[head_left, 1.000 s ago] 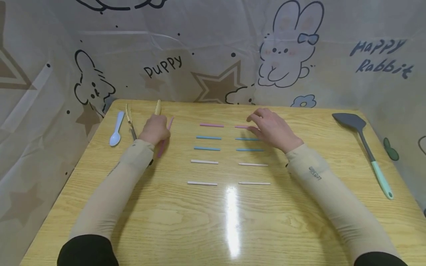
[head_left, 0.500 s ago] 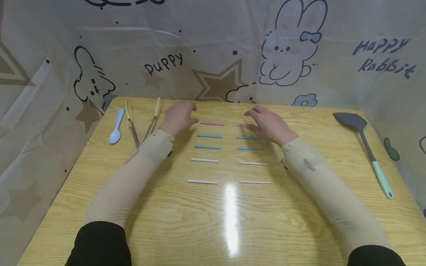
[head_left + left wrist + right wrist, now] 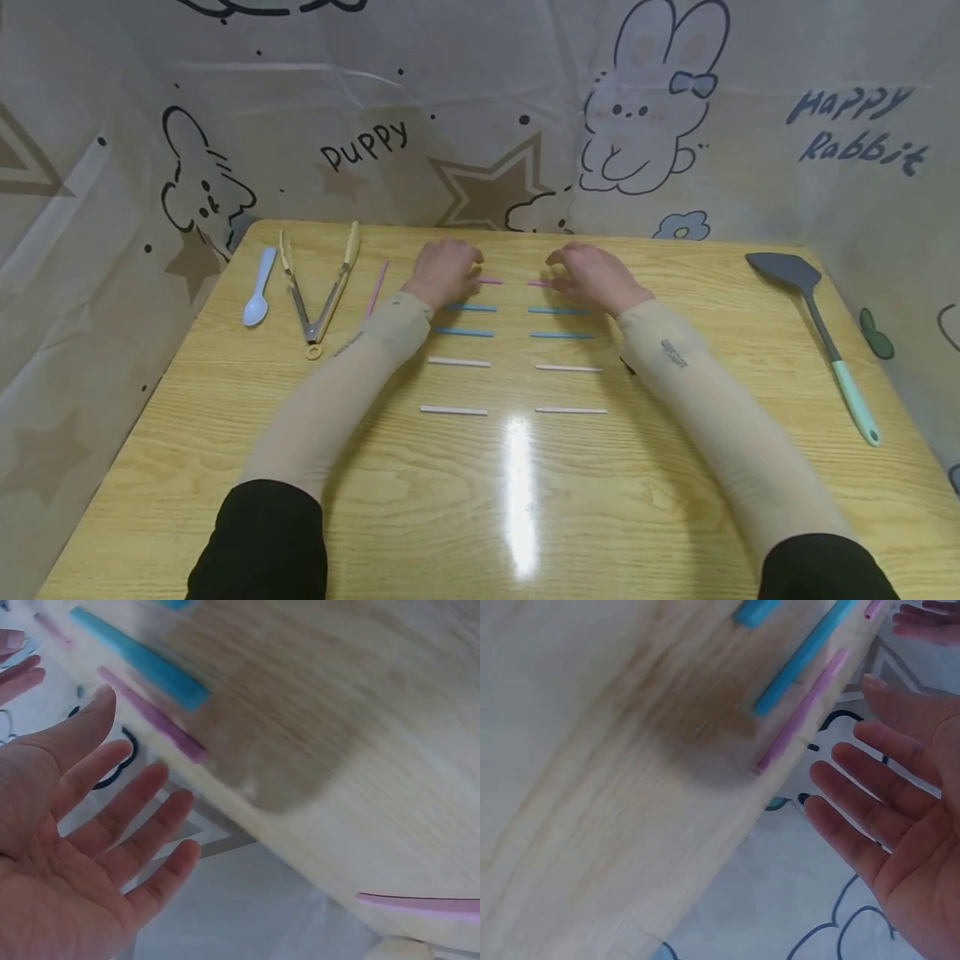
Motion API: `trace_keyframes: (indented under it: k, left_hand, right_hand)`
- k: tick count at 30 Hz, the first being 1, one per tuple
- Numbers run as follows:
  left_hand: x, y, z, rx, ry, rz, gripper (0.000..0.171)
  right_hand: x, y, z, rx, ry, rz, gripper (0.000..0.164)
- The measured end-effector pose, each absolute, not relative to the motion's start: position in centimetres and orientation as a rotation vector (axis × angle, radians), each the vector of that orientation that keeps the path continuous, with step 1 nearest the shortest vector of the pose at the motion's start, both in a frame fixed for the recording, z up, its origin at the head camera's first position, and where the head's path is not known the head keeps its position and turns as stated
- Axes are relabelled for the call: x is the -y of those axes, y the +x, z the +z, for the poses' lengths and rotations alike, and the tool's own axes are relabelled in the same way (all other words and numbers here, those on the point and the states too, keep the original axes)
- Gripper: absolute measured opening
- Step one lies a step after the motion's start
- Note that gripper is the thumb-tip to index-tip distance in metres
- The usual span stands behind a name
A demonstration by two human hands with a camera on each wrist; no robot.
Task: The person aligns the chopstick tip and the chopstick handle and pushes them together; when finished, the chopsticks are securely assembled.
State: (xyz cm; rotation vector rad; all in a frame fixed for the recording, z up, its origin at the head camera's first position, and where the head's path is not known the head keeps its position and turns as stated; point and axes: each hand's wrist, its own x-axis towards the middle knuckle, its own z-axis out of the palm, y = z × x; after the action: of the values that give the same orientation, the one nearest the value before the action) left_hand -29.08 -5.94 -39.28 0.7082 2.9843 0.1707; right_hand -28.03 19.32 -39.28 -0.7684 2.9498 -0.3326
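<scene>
Two columns of thin sticks lie on the wooden table. My left hand [image 3: 447, 271] hovers over the far end of the left column, partly covering a pink stick [image 3: 491, 281] and the end of a blue stick [image 3: 474, 307]. Fingers spread, it holds nothing in the left wrist view. Across from it my right hand [image 3: 596, 275] is held above the right column's pink stick [image 3: 537, 283], beside a blue stick [image 3: 558, 311]. The right wrist view shows its fingers loosely extended, apart from the pink stick. Nearer lie white sticks [image 3: 453, 410] in both columns.
A slanted pink stick [image 3: 377, 287] lies left of the columns, its near end hidden by the left sleeve. Further left are spread tongs [image 3: 311, 327] and a light blue spoon [image 3: 257, 310]. A grey spatula [image 3: 786, 271] lies at the right. A printed cloth [image 3: 480, 108] hangs behind the table.
My left hand has moved right, from the slanted pink stick beside the tongs to the left column's far end, uncovering the tongs. My right hand has shifted slightly left.
</scene>
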Motion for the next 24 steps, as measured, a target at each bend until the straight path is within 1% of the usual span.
trace_keyframes:
  k: [5, 10, 19, 24]
  left_hand:
    - [6.0, -29.5, -40.0, -2.939, 0.685, 0.098, 0.033]
    - [5.8, -29.6, -40.1, -2.919, 0.701, 0.123, 0.03]
    - [5.2, -29.9, -39.9, -2.931, 0.699, 0.142, 0.024]
    - [4.8, -30.1, -40.3, -2.953, 0.709, 0.107, 0.017]
  right_hand:
    - [-19.6, -28.5, -39.9, -2.921, -0.733, -0.326, 0.036]
    - [-19.6, -29.0, -40.2, -2.913, -0.704, -0.295, 0.03]
    - [-19.5, -29.2, -40.3, -2.935, -0.751, -0.277, 0.022]
    - [-19.4, -29.1, -40.4, -2.94, -0.747, -0.261, 0.017]
